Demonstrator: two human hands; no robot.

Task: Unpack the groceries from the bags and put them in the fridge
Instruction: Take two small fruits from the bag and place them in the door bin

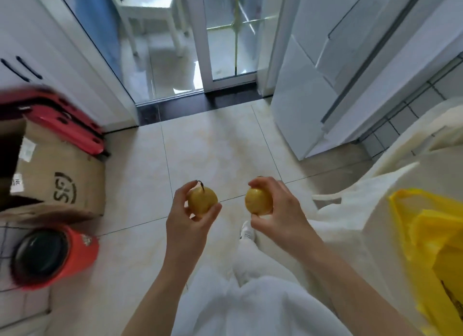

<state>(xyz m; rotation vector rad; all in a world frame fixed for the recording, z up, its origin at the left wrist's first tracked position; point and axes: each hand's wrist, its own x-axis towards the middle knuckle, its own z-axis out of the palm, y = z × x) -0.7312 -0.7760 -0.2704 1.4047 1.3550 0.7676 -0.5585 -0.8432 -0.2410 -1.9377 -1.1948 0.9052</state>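
Head view, standing, looking down at a pale tiled floor (208, 145).

Left hand (186, 216): fingers and thumb curled round a yellow pear (202, 201); short dark stem points up and away from the palm. Fruit held in the air above the floor, clear of everything else.

Right hand (280, 210): fingers curled over a second yellow pear (258, 201), thumb underneath. Its stem end is covered by the fingertips. The two fruits are level with each other, near but not touching.

Fridge (313, 90): white, at upper right, doors closed, well ahead of both hands.

Bags: a yellow plastic bag (431, 240) lies open at right on a white surface, with a cream cloth bag (363, 185) just beside it. Contents of the yellow bag cannot be made out.

Left side: cardboard box (57, 182) with black printed logo, red folded items (62, 120) stacked behind it, a red bin (52, 255) with a dark interior in front. Edges here are motion-blurred.

Ahead: glass sliding door (175, 47) with a white frame. Person wears white trousers; one white shoe (246, 231) is visible below the right hand.
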